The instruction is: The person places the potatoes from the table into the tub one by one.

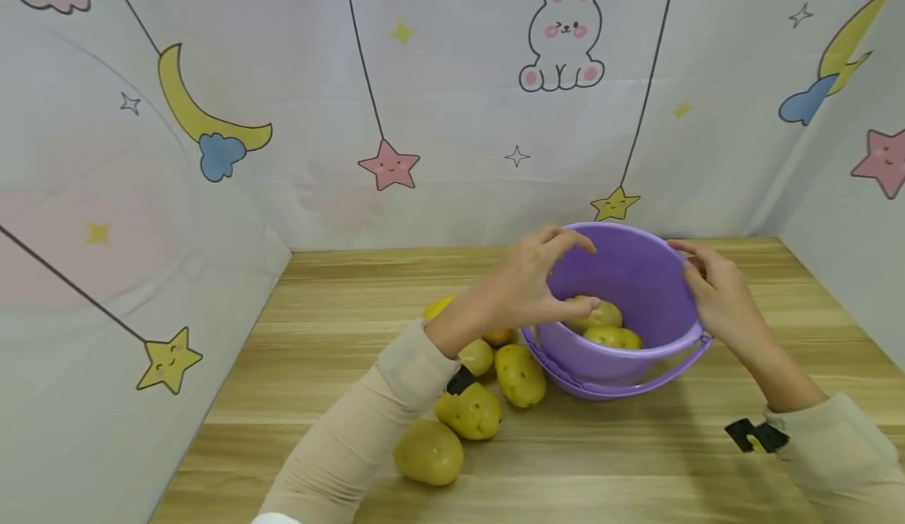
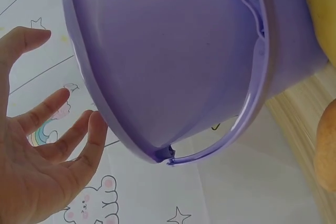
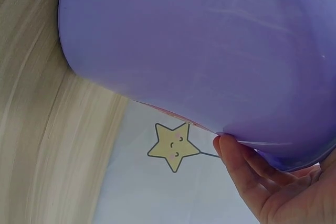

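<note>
A purple bucket (image 1: 622, 272) stands on the table, its handle (image 1: 636, 389) hanging down at the front. Inside it lie a potato (image 1: 601, 316) and a yellower potato (image 1: 613, 338). My left hand (image 1: 540, 276) is over the bucket's left rim with thumb and fingers spread apart, nothing between them. In the left wrist view, fingers (image 2: 97, 135) of that hand are close to the rim; whether they touch it I cannot tell. On the opposite side my right hand (image 1: 717, 288) grips the rim, with fingers (image 3: 236, 161) against the outer wall in the right wrist view.
Left of the bucket are several potatoes, among them one near the front (image 1: 428, 452) and one beside the bucket (image 1: 520, 375). Partly behind my left forearm are a yellow item (image 1: 437, 308) and an orange item (image 1: 499, 337). Printed cloth walls (image 1: 452, 115) enclose the wooden table (image 1: 283, 398).
</note>
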`<state>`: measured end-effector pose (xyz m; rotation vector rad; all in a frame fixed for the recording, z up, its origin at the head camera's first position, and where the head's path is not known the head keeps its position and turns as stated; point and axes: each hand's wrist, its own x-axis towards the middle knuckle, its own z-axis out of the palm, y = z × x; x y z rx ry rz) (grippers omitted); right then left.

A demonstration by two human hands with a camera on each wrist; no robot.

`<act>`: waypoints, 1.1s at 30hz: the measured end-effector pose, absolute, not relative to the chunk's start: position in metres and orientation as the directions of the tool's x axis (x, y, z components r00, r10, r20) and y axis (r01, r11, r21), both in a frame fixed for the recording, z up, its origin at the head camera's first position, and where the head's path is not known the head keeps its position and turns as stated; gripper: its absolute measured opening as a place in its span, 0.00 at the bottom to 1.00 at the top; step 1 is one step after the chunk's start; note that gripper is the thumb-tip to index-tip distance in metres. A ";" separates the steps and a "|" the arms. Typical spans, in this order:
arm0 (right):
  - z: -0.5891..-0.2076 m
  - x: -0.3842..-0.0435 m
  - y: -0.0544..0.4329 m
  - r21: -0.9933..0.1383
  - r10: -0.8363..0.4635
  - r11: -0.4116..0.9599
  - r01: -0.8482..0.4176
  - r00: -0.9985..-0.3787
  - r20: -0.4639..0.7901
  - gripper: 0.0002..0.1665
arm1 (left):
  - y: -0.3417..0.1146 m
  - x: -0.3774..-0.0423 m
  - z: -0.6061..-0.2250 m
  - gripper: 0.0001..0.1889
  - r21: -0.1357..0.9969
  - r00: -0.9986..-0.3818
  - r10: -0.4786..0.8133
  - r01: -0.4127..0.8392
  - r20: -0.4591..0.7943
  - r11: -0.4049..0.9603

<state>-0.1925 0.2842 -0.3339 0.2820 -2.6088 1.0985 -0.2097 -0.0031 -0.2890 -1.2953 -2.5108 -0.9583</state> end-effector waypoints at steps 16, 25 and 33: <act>-0.333 -0.193 0.284 -0.668 -0.069 0.683 -0.295 -0.937 0.342 0.24 | -0.025 -0.216 -0.290 0.28 0.501 -0.702 0.593 0.705 0.395 0.502; -0.333 -0.189 0.283 -0.673 -0.070 0.683 -0.285 -0.942 0.328 0.25 | -0.040 -0.218 -0.295 0.28 0.504 -0.744 0.562 0.662 0.361 0.555; -0.334 -0.186 0.280 -0.674 -0.069 0.683 -0.282 -0.943 0.324 0.25 | -0.052 -0.218 -0.302 0.27 0.527 -0.769 0.527 0.636 0.362 0.564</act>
